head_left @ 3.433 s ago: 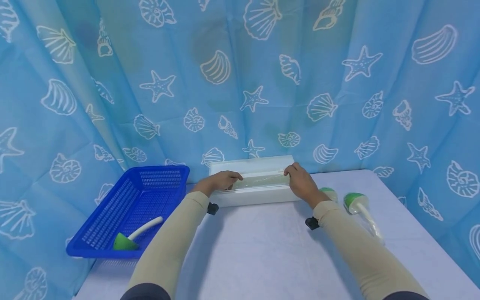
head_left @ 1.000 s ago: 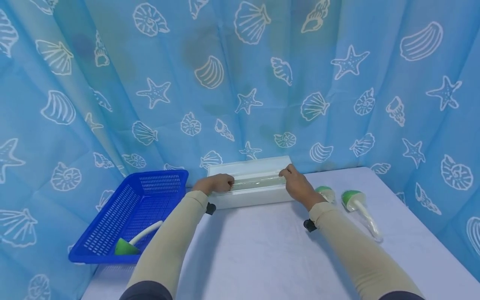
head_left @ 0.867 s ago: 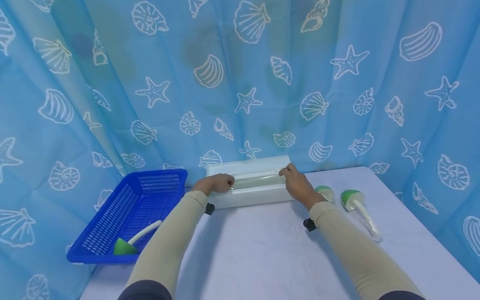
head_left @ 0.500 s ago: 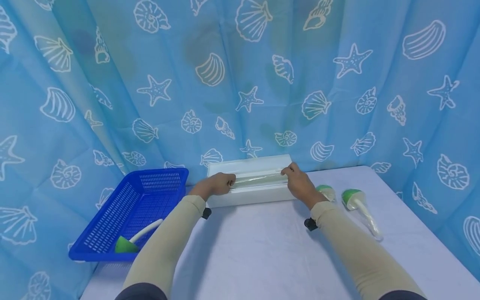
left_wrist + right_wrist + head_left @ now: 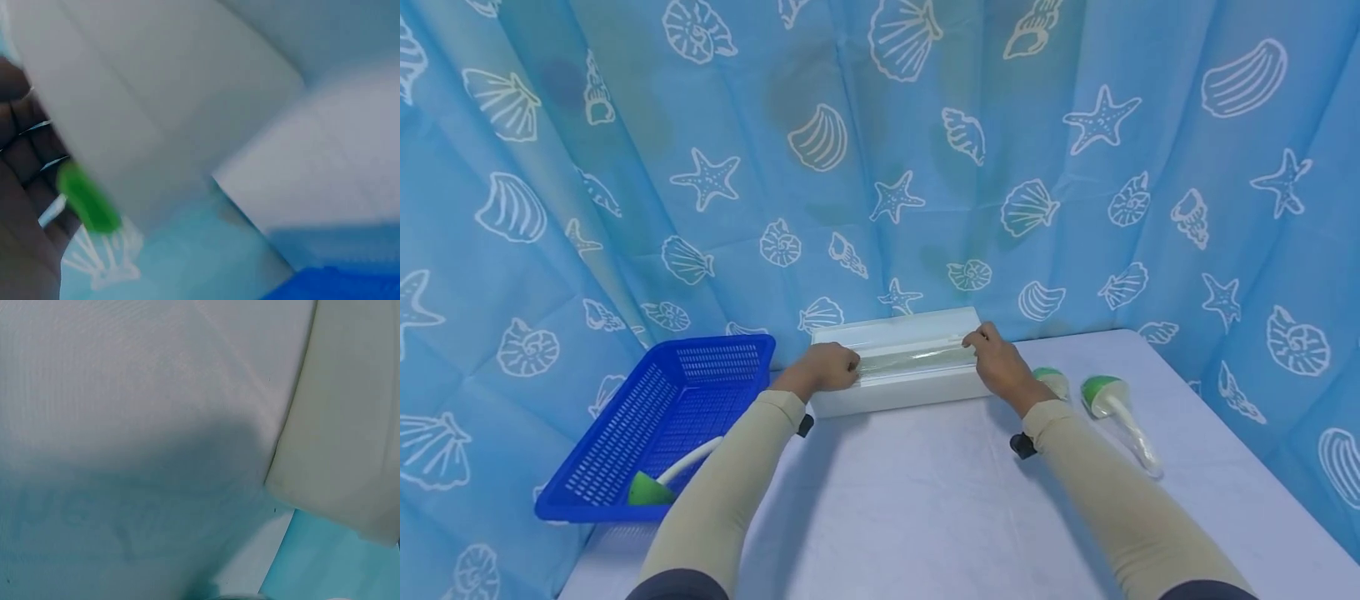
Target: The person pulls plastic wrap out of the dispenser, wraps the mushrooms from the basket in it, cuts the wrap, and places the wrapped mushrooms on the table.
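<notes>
A long white cling film box (image 5: 902, 397) stands at the back of the table with its lid (image 5: 898, 327) raised. Clear, shiny cling film (image 5: 910, 360) stretches across its opening. At the box's left end, my left hand (image 5: 831, 367) grips the film with curled fingers; in the left wrist view glints of film show between the fingers (image 5: 28, 125). A blurred green piece (image 5: 90, 200) sits at the box's edge there. My right hand (image 5: 997, 360) pinches the film at the right end with thumb and forefinger. The right wrist view shows the box (image 5: 337, 412) but no fingers.
A blue basket (image 5: 591, 421) on the left holds a green-capped, white-stemmed mushroom-shaped object (image 5: 650, 489). On the right lie a similar film-wrapped one (image 5: 1105, 396) and another (image 5: 1052, 382), partly hidden by my right forearm. A blue shell-print curtain (image 5: 880, 167) hangs behind the table (image 5: 925, 500).
My left hand has curled its fingers and shifted a little left along the box. The film's glints and creases have changed. The right hand stays near the box's right end.
</notes>
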Tool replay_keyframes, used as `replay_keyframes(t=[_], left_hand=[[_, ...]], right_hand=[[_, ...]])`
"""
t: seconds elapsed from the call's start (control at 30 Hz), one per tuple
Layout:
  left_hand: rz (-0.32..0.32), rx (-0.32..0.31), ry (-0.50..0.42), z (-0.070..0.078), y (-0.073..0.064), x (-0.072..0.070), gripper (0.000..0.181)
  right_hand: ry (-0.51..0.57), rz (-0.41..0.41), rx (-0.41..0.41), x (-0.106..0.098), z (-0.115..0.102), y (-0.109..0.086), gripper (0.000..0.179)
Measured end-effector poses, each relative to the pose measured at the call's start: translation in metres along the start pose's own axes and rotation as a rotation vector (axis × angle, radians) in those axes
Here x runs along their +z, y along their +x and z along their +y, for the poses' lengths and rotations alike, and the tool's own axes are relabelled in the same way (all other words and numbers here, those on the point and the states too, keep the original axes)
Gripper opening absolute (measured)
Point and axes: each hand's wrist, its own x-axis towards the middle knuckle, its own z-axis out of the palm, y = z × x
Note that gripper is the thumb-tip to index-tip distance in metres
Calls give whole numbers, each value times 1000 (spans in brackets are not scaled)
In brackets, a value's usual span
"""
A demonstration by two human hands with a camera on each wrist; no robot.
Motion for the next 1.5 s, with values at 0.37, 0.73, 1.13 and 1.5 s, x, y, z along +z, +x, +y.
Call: replay_keyframes(t=[0.37,0.73,1.13,1.5], left_hand=[[156,-12,-335,-10,-12,-1,17],[72,-63,-491,-14,-17,7,21],[92,-25,-556,-21,-27,-2,17],[324,-49,-231,-20,-35,-10,18]], right_hand=[[58,13,21,-5,-2,3,33],[76,-12,41,-3,-10,6,28],[69,-33,7,-7,-7,5,26],[32,-46,36,-22,-11,14,27]])
